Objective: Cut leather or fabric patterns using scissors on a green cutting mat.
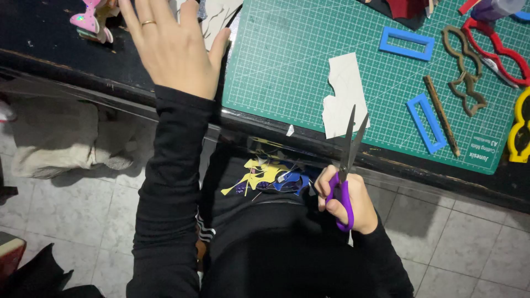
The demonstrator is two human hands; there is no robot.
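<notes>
My right hand [348,201] grips purple-handled scissors [346,165] below the table edge, the blades slightly apart and pointing up toward a pale cut scrap of paper [345,94] on the green cutting mat [287,60]. My left hand [168,44] reaches over the dark table [55,38] at the upper left with fingers spread, a ring on one finger, holding nothing. It hovers next to a pink glittery bow shape [88,19] and pale cut sheets [218,16] at the mat's left edge.
On the mat lie two blue rectangular frames [406,43], [426,122], a pencil [441,116], a brown bow-shaped template [464,69], a red template [497,49] and a yellow one [519,132]. A cloth bundle [61,138] lies on the tiled floor.
</notes>
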